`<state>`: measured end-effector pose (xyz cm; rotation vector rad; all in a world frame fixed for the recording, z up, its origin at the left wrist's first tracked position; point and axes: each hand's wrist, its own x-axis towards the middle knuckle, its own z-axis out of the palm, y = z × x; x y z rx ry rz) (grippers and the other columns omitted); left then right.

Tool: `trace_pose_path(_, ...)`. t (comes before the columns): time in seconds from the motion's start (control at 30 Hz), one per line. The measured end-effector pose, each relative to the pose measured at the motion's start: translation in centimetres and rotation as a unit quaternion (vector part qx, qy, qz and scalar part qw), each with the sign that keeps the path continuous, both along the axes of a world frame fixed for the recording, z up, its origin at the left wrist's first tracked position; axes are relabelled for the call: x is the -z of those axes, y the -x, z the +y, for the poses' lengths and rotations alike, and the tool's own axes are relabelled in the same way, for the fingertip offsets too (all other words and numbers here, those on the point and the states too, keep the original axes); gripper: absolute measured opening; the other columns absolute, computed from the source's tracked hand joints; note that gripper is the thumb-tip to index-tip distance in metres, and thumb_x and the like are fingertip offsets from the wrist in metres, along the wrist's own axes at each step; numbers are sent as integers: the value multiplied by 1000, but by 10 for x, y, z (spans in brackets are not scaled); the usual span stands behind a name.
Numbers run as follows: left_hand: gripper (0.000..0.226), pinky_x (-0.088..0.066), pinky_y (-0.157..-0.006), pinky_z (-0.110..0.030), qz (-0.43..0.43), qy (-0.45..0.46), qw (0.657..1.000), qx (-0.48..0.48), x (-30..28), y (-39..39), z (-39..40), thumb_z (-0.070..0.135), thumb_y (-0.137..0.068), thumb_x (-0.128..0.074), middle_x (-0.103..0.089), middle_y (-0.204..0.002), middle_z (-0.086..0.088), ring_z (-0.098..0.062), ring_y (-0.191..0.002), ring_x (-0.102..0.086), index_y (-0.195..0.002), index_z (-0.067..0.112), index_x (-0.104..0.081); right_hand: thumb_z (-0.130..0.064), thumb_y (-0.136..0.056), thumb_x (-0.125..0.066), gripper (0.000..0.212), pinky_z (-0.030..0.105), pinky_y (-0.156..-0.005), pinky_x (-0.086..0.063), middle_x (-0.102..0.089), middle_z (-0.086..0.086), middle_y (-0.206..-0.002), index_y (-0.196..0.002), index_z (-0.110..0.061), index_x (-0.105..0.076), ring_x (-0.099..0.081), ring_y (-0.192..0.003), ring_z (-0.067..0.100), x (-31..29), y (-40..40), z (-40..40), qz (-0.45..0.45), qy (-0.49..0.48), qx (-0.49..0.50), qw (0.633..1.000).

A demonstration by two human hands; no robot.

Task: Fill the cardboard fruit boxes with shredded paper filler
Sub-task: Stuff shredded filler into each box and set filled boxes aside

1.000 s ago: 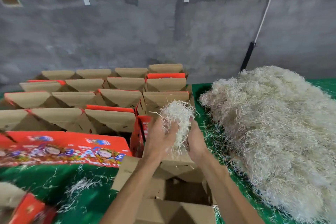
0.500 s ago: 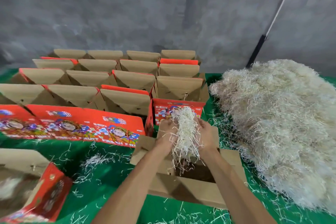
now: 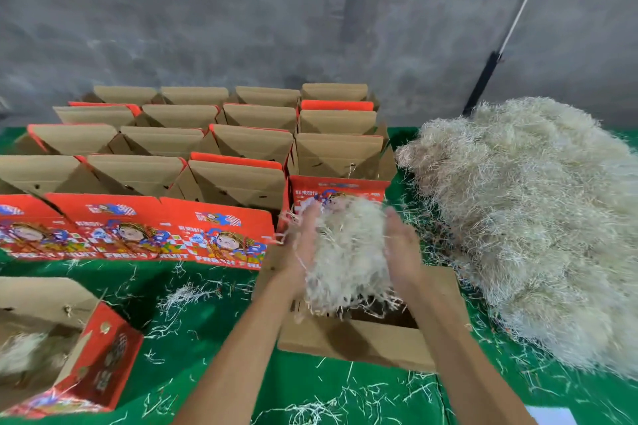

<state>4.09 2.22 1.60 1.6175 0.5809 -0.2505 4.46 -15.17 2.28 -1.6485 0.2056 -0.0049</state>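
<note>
A clump of pale shredded paper [image 3: 348, 252] sits between my two palms, its strands hanging down into the open cardboard box [image 3: 359, 338] right below. My left hand [image 3: 303, 245] presses its left side and my right hand [image 3: 402, 248] its right side, fingers of both fairly straight. The box has plain brown flaps folded outward and stands on the green table. A big heap of shredded paper [image 3: 535, 217] lies just to the right of the box.
Several rows of open red-and-brown fruit boxes [image 3: 238, 179] stand behind, up to the grey wall. Another red box [image 3: 86, 348] with filler inside sits at the lower left. Loose strands litter the green cloth [image 3: 214, 304].
My hands have come down with the clump toward the open box and moved wider apart, so the clump has loosened and spread. The view has tilted downward.
</note>
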Motion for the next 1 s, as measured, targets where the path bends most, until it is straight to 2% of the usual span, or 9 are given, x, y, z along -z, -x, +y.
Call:
trace_pose_path(0.1,70,-55,-88,-43,-51,15,999,3,-3,10,-43,86,-65,-62,-71,-89,3,-14,-86,-67,-90,21,-67,-48,-103,-42,40,26,-47,-45,-60,-3,-58,-74,-28,-60,-52,-48,10,2,6,33,-44,27,-9,999)
trace_pose_path(0.2,93,-49,-91,-40,-44,-10,998,41,-18,10,-38,95,-52,-60,-58,-109,8,-12,-96,-58,-115,27,-59,-51,-98,-52,52,22,-43,-34,-37,-9,-46,-55,-23,-51,-33,-41,9,0,1,17,-12,17,-4,1000)
trace_pose_path(0.3,64,-44,-72,-28,-50,-39,998,-29,-22,-9,22,63,-85,-60,-61,-111,3,-6,-85,-51,-131,19,-53,-42,-99,-54,48,29,-45,-30,-36,-3,-51,-97,6,-62,-29,-43,12,3,-14,-41,61,9,79,995)
trace_pose_path(0.43,66,-33,-108,-44,-97,-34,994,-46,-30,-11,65,68,-94,-39,-38,-153,1,-22,-131,-45,-149,33,-37,-21,-101,-44,35,27,-49,-41,-50,-2,-68,-127,-4,-58,-45,-53,10,7,-23,-84,131,-35,158,978)
trace_pose_path(0.57,36,-43,-71,-20,-90,-26,991,92,-9,7,-18,79,-85,-42,-58,-83,33,8,-73,-56,-114,59,-48,-48,-99,-49,43,54,-74,-58,-64,21,-96,-129,-20,-63,-68,-81,45,14,-9,-11,141,-123,-2,982)
trace_pose_path(0.67,31,-45,-66,-22,-38,-97,991,84,11,12,-48,43,-97,-48,-65,-98,1,-16,-83,-62,-109,19,-63,-44,-104,-43,32,35,-55,-55,-70,5,-81,-91,-35,-71,-62,-52,22,16,-2,15,31,-36,22,999)
trace_pose_path(0.73,56,-45,-75,-24,-20,-78,997,23,21,10,-37,52,-88,-60,-58,-120,5,-19,-100,-59,-130,17,-49,-48,-102,-46,52,25,-43,-34,-45,-6,-45,-55,-26,-47,-38,-38,11,15,0,3,-27,71,23,997)
trace_pose_path(0.83,85,-45,-67,-26,-3,-85,996,-34,7,2,-4,78,-55,-68,-52,-99,19,-6,-80,-54,-119,27,-46,-46,-100,-51,61,22,-41,-21,-28,-9,-39,-48,-21,-33,-23,-36,8,21,0,-21,-19,88,30,995)
trace_pose_path(1.0,87,-41,-82,-41,-19,-22,993,-113,-5,-10,13,75,-43,-71,-57,-104,1,-25,-96,-56,-106,18,-51,-55,-100,-45,59,30,-52,-18,-25,-10,-40,-54,-20,-30,-20,-39,11,18,-3,-34,63,27,129,989)
